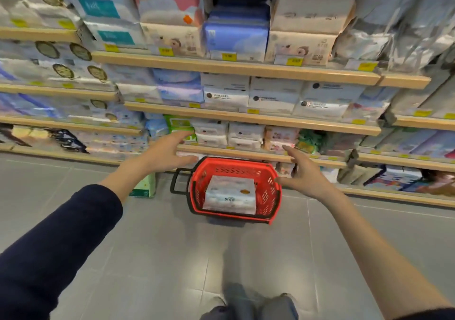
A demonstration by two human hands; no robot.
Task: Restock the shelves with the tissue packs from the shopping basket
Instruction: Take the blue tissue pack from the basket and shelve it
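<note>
A red shopping basket (pixel 267 191) with a black handle stands on the grey floor in front of the shelves. Inside it lies a white tissue pack (pixel 230 195) with blue print. My left hand (pixel 167 151) is stretched out above the basket's left side, fingers spread and empty. My right hand (pixel 304 172) hovers over the basket's right rim, also spread and empty. Neither hand touches the pack or the basket. Wooden shelves (pixel 246 67) rise behind, stacked with tissue packs.
A pale green carton (pixel 145 186) stands on the floor left of the basket, under my left forearm. The low shelf edge (pixel 248 154) runs just behind the basket. My shoes (pixel 248 305) are at the bottom, with grey floor between them and the basket.
</note>
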